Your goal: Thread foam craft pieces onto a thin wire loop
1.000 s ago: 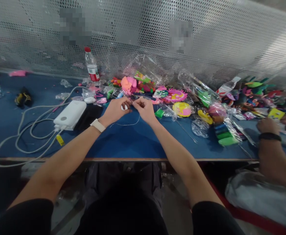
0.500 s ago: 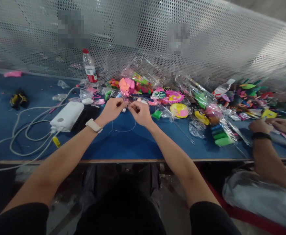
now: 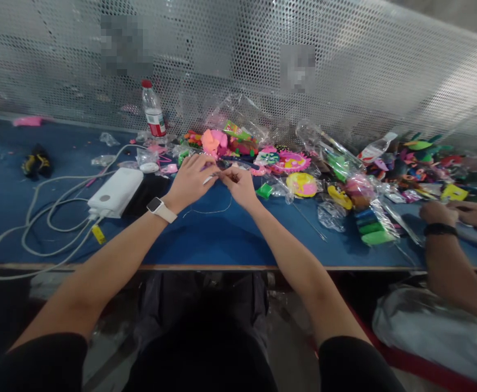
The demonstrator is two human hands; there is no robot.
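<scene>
My left hand [image 3: 193, 178], with a pale watch on its wrist, is turned back-up, its fingers bent and meeting the other hand's fingertips. My right hand [image 3: 239, 184] pinches with thumb and forefinger right beside it. Something small and whitish shows between the hands, too small to name. A thin thread [image 3: 212, 211] hangs from them in a loop over the blue table [image 3: 209, 245]. Just behind the hands lie coral-pink foam pieces [image 3: 214, 142] and clear plastic wrap.
A white power bank [image 3: 116, 192] with looped cables lies left. Behind stand a red-capped bottle [image 3: 154, 114] and a perforated metal panel [image 3: 206, 49]. Colourful craft pieces [image 3: 301, 185] spread rightward. Another person's hands [image 3: 440, 213] work at the far right.
My left hand has rolled over so its back and the watch face show, with its fingers reaching over towards my right hand. The thread loop has shifted. The view has moved slightly.
</scene>
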